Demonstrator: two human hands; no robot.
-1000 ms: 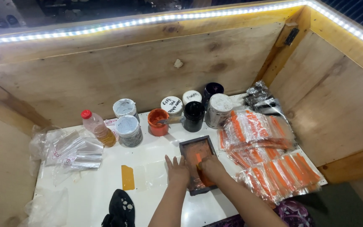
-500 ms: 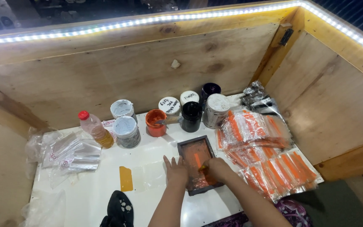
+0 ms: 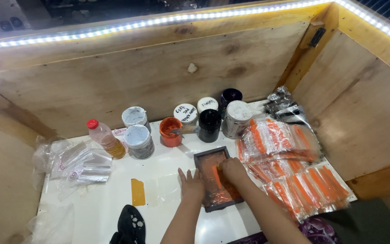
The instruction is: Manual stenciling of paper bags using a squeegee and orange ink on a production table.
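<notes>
A small dark rectangular tray smeared with orange paint lies on the white table. My left hand rests flat on the tray's left edge, fingers spread. My right hand is closed over the tray's middle and holds a thin orange strip against the paint. Just behind the tray stand an open pot of orange paint with a stick in it and a black jar.
Several lidded paint tubs and a red-capped bottle of amber liquid line the plywood back wall. Bags of orange strips pile at the right. Clear bags lie at the left, a yellow patch and dark cloth nearer me.
Both hands have stayed on the tray with only small shifts; the right hand has slid slightly over the paint. The view has moved a little.
</notes>
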